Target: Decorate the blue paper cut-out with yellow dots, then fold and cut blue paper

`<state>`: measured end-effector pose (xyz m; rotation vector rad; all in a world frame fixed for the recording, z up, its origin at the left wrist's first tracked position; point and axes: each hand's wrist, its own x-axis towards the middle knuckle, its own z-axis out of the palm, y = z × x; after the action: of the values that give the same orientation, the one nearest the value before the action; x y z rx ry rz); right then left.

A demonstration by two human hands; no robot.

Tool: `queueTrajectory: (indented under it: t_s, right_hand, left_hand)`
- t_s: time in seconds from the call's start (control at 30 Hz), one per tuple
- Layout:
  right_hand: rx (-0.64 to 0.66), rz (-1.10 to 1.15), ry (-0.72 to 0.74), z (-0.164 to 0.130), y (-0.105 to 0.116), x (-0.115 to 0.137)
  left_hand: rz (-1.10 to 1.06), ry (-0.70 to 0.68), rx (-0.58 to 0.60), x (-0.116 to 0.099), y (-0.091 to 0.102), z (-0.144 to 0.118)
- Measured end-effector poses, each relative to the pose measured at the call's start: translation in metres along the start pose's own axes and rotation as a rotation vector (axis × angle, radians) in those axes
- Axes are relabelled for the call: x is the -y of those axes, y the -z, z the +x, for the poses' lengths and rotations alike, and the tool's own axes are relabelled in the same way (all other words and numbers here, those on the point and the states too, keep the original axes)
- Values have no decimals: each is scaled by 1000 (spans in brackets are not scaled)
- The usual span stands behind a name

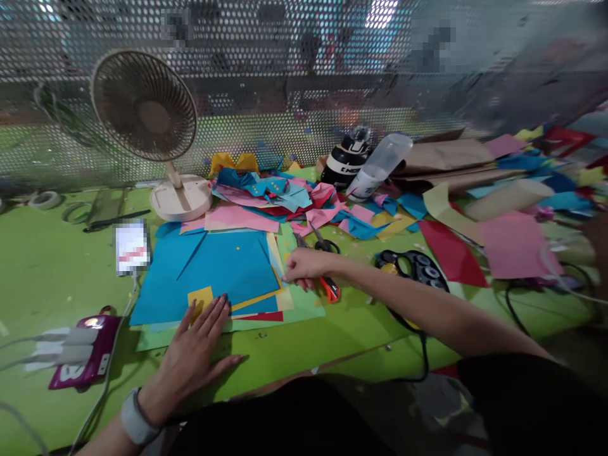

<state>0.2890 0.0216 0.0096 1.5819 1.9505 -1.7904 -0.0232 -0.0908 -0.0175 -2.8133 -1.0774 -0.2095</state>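
My left hand (202, 342) lies flat with its fingers stretched out, pressing on a small yellow paper square (198, 296). Beneath that is a large blue sheet (232, 259), on a stack with a light green sheet (308, 310) at the bottom. A narrow yellow paper strip (256, 300) runs along the stack's lower right. My right hand (306, 265) is closed in a loose pinch over the stack's right edge; what its fingers hold, if anything, is hidden. Just beside it are an orange utility knife (331, 290) and black-handled scissors (327, 242).
Behind the stack lie crumpled paper scraps (270, 190), a fan (147, 107) and two bottles (346, 158) (382, 168). A phone (132, 247) and a purple power strip (88, 351) with cables sit at left. At right are a black device (418, 269) and a pink sheet (517, 244).
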Motion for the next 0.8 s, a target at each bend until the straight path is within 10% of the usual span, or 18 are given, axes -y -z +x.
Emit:
queueTrajectory:
  t_s: [0.17, 0.3, 0.6, 0.8]
  right_hand:
    - [78, 43, 75, 8, -16, 14]
    - [135, 35, 37, 21, -27, 13]
    - [180, 52, 3, 26, -27, 13]
    - [175, 76, 8, 26, -28, 10]
  left_hand:
    - [-43, 4, 39, 14, 15, 15]
    - [-107, 284, 45, -2, 30, 49]
    - [-956, 632, 566, -2, 17, 114]
    - [-1122, 703, 677, 8, 10, 117]
